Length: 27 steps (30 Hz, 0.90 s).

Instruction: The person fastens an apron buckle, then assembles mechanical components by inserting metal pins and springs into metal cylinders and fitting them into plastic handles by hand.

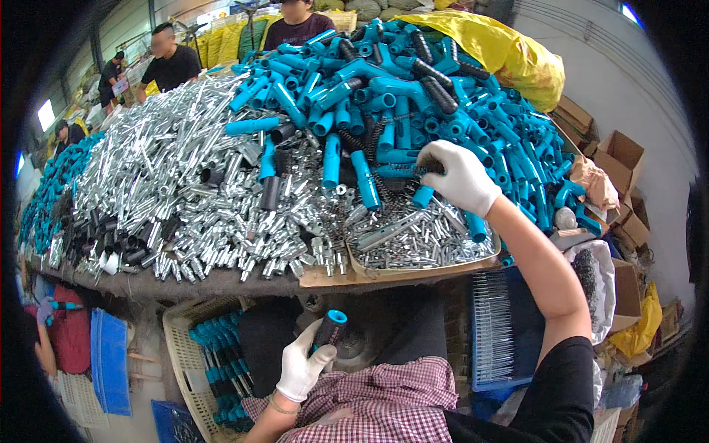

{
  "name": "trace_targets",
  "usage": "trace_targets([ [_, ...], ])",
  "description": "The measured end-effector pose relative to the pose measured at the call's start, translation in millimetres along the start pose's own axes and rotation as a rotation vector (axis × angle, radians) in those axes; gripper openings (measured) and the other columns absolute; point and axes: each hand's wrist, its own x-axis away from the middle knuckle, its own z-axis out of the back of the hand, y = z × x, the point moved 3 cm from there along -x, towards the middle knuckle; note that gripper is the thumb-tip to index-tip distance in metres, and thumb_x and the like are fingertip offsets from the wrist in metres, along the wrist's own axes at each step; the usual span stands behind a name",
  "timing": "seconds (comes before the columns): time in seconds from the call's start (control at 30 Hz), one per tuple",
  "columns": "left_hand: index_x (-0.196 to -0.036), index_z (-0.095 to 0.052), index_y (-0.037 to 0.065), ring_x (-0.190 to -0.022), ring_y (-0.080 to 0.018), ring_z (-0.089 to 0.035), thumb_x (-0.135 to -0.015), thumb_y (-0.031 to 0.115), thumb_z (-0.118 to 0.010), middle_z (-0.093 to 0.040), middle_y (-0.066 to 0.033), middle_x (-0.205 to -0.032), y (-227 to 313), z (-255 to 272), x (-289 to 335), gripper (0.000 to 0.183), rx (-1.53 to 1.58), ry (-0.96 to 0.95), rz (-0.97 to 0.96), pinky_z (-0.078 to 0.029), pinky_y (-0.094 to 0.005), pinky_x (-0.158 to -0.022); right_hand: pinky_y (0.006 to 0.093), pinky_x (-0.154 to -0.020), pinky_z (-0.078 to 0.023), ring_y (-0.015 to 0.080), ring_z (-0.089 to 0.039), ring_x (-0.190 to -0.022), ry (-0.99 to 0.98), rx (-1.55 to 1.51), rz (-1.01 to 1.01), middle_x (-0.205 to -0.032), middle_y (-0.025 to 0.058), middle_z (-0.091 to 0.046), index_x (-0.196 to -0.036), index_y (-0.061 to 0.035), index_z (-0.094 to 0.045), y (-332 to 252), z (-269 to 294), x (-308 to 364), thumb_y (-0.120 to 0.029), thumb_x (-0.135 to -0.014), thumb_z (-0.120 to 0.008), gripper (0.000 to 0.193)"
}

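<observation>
- A blue-and-black handle [329, 329] is held upright in the gloved left hand [303, 364], low over the lap, below the table [221, 284] edge; the fingers are wrapped closed round its black lower part, with the blue cap end up.
- The gloved right hand [459, 176] is stretched out onto the pile of blue handles [413, 96]; its fingers are curled on something dark, perhaps a spring [399, 171], but what is gripped cannot be told for sure.
- The handle is judged light and rigid: a moulded plastic tube, smooth on the blue part, likely ribbed and grippier on the black. It is best taken round the black sleeve, as is done now.
- Little risk of breakage is expected; a slip on the glossy blue end is the likelier trouble.
- The metal parts [170, 192] heaped to the left are judged heavier, hard and slippery, prone to slide when disturbed.
- A shallow cardboard tray [413, 270] of small metal bits is seen at the table edge.
- A yellow bag [509, 52] is slumped behind the pile.
- Brown cartons [620, 159] are stacked open at the right wall.
- A cream crate [188, 325] with finished tools is set on the floor, left; a blue crate [487, 332] is set right.
</observation>
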Motion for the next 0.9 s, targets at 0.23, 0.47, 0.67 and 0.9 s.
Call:
trace_targets([
  [0.23,-0.131,-0.050,-0.008,-0.055,-0.0080,-0.053,-0.077,0.063,-0.075,-0.060,-0.0041,-0.071,5,-10,8,0.093,0.059,0.002,0.107,-0.044,-0.0233,-0.049,0.0409,-0.078,-0.049,0.0342,-0.060,-0.087,0.235,0.015,-0.055,-0.086,0.0144,-0.060,-0.090,-0.0057,-0.061,-21,-6,84,-0.005,-0.069,-0.074,0.024],
  [0.47,-0.130,-0.051,-0.008,-0.055,-0.0071,-0.052,-0.079,0.059,-0.075,-0.059,-0.0030,-0.071,2,-18,12,0.088,-0.034,-0.057,0.050,-0.044,-0.0227,-0.051,0.0411,-0.079,-0.046,0.0323,-0.058,-0.089,0.229,0.009,0.014,-0.087,0.0101,-0.059,-0.087,-0.0083,-0.063,-13,-55,122,-0.004,-0.066,-0.076,0.025],
  [0.67,-0.131,-0.051,-0.008,-0.056,-0.0073,-0.053,-0.079,0.058,-0.075,-0.060,-0.0032,-0.070,7,-19,13,0.088,-0.056,-0.025,0.072,-0.045,-0.0229,-0.052,0.0408,-0.077,-0.048,0.0300,-0.060,-0.086,0.160,0.120,0.082,-0.086,0.0078,-0.062,-0.089,-0.0095,-0.069,-9,-54,122,-0.010,-0.068,-0.077,0.023],
  [0.9,-0.131,-0.050,-0.009,-0.056,-0.0066,-0.052,-0.077,0.063,-0.074,-0.059,-0.0030,-0.071,20,-24,0,0.093,-0.100,-0.029,0.050,-0.045,-0.0222,-0.052,0.0413,-0.069,-0.047,0.0297,-0.059,-0.076,0.249,0.160,0.078,-0.078,0.0077,-0.060,-0.093,-0.0099,-0.071,-26,-42,120,-0.016,-0.073,-0.075,0.021],
])
